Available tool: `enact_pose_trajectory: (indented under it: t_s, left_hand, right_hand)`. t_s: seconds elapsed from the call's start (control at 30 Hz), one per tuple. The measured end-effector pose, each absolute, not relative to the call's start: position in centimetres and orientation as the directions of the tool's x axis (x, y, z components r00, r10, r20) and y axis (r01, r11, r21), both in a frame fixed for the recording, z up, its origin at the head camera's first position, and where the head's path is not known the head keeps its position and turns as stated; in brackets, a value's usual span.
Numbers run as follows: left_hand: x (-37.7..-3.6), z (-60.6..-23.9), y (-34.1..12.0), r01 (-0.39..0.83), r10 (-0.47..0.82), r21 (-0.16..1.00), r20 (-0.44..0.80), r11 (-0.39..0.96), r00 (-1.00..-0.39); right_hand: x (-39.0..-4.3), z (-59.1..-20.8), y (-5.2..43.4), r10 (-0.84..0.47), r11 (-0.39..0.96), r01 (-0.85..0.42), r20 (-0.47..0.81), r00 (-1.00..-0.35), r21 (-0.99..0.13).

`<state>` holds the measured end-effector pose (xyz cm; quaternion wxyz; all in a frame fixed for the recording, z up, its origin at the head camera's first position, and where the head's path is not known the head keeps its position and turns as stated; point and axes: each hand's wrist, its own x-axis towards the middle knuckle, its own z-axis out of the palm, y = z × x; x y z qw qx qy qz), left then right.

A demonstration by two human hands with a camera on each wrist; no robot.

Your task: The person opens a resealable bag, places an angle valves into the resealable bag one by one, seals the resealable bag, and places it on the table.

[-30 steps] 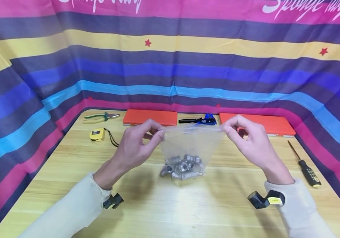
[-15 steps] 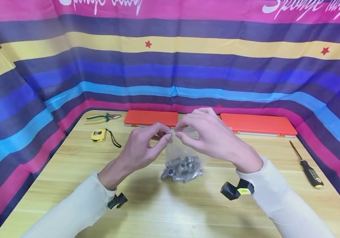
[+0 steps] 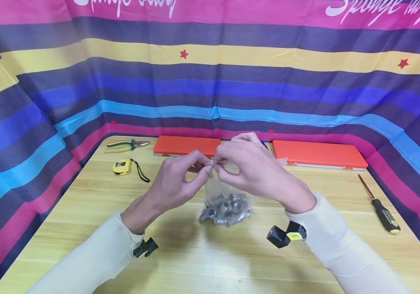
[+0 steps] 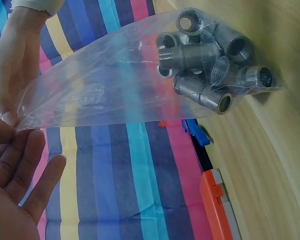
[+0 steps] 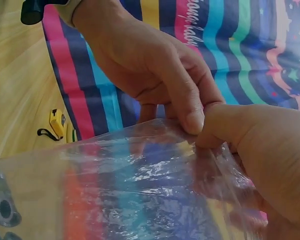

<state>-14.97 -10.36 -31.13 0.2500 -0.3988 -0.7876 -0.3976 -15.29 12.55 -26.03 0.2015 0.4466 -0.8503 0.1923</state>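
A clear plastic bag (image 4: 100,95) hangs from both hands over the middle of the table. Several grey threaded metal pipe fittings (image 3: 226,206) lie in its bottom, which seems to touch the tabletop in the left wrist view. My left hand (image 3: 175,185) pinches the top left corner between thumb and fingertips. Right beside it, my right hand (image 3: 252,167) pinches the bag's top edge with thumb and forefinger, the fingertips of both hands nearly meeting. In the right wrist view the bag's upper edge runs under the right fingers (image 5: 230,120). The rest of the mouth is partly hidden behind the right hand.
Combination pliers (image 3: 129,145) and a yellow tape measure (image 3: 122,167) lie at the back left. Two flat orange cases, one left (image 3: 184,145) and one right (image 3: 318,154), stand along the back. A screwdriver (image 3: 380,206) lies at the right. A striped curtain (image 3: 210,94) surrounds the table.
My right hand has moved left from the bag's right corner to beside my left hand. The bag's top, stretched wide before, now has its left end pinched by both hands. Little differs since half a second ago.
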Motion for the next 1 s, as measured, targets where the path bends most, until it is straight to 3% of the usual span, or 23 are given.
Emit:
enact_pose_trajectory:
  t_s: [0.2,0.47,1.0]
  left_hand:
    - [-14.8,-30.6,-10.8,0.816,0.455,0.372,0.691,0.443,-0.562]
    - [-14.5,-30.9,-10.5,0.859,0.489,0.191,0.755,0.474,-0.437]
    - [-14.7,-32.0,-10.5,0.868,0.443,0.203,0.793,0.454,-0.417]
  right_hand:
    - [-15.3,-26.2,12.5,-0.694,0.512,-0.854,0.542,-0.473,-0.09]
    - [-15.0,-25.8,13.1,-0.713,0.513,-0.856,0.524,-0.465,-0.062]
    - [-15.5,-26.0,15.3,-0.726,0.498,-0.865,0.516,-0.455,-0.062]
